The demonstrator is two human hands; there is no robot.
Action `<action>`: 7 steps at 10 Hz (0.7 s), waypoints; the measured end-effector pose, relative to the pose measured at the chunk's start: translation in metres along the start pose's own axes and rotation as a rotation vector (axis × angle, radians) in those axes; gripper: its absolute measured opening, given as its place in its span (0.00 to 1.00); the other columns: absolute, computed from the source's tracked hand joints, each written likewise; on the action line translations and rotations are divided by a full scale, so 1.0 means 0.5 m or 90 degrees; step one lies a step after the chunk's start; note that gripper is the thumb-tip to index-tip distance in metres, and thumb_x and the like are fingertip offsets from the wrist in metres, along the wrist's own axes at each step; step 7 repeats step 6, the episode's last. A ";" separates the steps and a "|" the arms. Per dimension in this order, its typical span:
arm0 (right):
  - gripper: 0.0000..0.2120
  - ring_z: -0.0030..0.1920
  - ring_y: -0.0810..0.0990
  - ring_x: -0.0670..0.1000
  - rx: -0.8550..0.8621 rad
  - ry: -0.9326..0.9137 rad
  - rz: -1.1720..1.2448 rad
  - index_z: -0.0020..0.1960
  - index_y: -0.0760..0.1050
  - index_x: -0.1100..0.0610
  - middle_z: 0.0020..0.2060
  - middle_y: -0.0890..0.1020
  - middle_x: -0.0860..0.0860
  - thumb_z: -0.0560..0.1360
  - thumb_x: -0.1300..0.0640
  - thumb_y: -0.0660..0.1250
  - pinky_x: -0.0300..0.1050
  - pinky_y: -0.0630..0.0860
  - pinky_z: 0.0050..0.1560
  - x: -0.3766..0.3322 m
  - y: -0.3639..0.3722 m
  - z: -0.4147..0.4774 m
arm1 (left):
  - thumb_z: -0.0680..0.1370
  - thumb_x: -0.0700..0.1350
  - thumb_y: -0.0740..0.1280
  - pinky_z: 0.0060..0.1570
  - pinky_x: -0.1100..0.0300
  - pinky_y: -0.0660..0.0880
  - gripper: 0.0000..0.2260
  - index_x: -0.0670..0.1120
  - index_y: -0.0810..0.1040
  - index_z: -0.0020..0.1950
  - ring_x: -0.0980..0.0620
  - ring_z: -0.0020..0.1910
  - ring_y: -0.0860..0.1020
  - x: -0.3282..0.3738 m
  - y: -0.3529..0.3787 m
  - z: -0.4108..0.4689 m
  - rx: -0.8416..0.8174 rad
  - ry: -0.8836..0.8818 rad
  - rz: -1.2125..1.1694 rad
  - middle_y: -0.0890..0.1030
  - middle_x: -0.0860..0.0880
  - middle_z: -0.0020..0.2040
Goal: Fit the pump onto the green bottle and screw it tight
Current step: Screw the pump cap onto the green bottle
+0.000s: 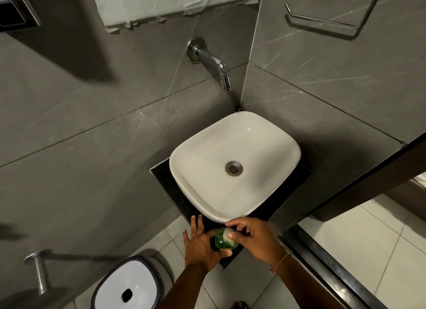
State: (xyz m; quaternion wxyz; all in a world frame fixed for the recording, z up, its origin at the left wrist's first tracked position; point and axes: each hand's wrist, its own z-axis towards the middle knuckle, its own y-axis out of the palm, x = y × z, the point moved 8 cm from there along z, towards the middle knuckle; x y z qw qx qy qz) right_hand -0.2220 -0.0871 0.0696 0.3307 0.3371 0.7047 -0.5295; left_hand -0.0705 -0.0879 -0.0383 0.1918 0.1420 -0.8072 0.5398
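Observation:
A small clear green bottle (222,242) stands on the black counter (166,182) just in front of the white basin. My left hand (199,246) wraps its side from the left, thumb under the bottle's near edge. My right hand (255,237) comes in from the right, its fingertips pinching the whitish pump (227,233) on top of the bottle. The pump's neck and the bottle's mouth are hidden under my fingers, so I cannot tell how the threads sit.
The white basin (191,152) fills the counter behind the bottle, with a chrome tap (216,65) on the grey tiled wall above. A white-lidded bin (126,285) stands on the floor at lower left. A metal bar (39,269) juts from the left wall.

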 end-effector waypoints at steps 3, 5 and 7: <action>0.07 0.42 0.85 0.44 0.029 0.055 0.091 0.45 0.85 0.50 0.39 0.87 0.47 0.67 0.58 0.76 0.40 0.80 0.47 0.016 0.006 0.000 | 0.62 0.67 0.73 0.73 0.39 0.40 0.32 0.67 0.70 0.64 0.49 0.76 0.33 0.002 -0.001 0.000 0.005 0.000 -0.007 0.46 0.47 0.80; 0.08 0.42 0.84 0.42 0.031 0.056 0.120 0.44 0.84 0.44 0.37 0.86 0.39 0.67 0.56 0.76 0.35 0.79 0.44 0.025 0.013 -0.006 | 0.62 0.67 0.72 0.73 0.38 0.41 0.33 0.67 0.69 0.66 0.48 0.76 0.34 0.002 -0.001 -0.001 -0.004 -0.003 -0.004 0.46 0.47 0.80; 0.08 0.45 0.84 0.42 0.066 0.069 0.125 0.48 0.83 0.45 0.42 0.87 0.44 0.69 0.52 0.75 0.42 0.81 0.49 0.025 0.000 -0.011 | 0.61 0.68 0.72 0.72 0.38 0.39 0.42 0.64 0.59 0.72 0.46 0.76 0.33 0.003 0.002 -0.003 -0.042 -0.001 0.016 0.43 0.46 0.80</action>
